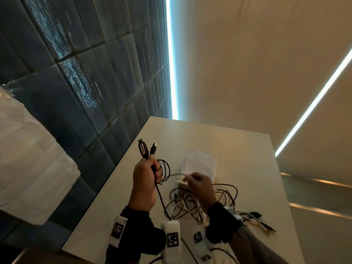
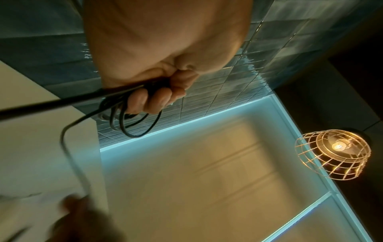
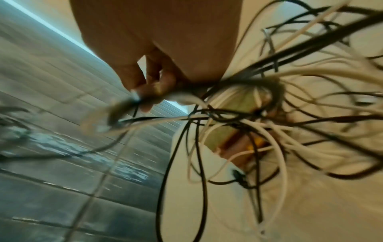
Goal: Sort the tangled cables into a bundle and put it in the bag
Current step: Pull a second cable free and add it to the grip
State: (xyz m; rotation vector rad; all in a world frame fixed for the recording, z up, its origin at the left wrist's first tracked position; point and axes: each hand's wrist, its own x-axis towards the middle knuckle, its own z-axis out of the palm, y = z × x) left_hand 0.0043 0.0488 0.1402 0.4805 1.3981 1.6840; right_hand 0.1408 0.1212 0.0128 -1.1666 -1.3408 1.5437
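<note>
My left hand (image 1: 150, 169) is raised above the white table (image 1: 238, 149) and grips a coiled black cable (image 1: 165, 168); its two plugs (image 1: 144, 148) stick up out of the fist. The left wrist view shows my fingers (image 2: 157, 98) curled round the black loops (image 2: 132, 124). My right hand (image 1: 192, 179) pinches a thin grey cable (image 1: 175, 175) that arcs over to the left hand. Under it lies a tangle of black and white cables (image 1: 200, 202). A white bag (image 1: 200, 161) lies flat behind the hands.
A dark tiled wall (image 1: 85, 92) runs along the table's left edge. A white device with a printed marker (image 1: 171, 239) lies at the near edge. More plugs (image 1: 257, 218) lie at the right of the tangle. A caged lamp (image 2: 333, 149) hangs overhead.
</note>
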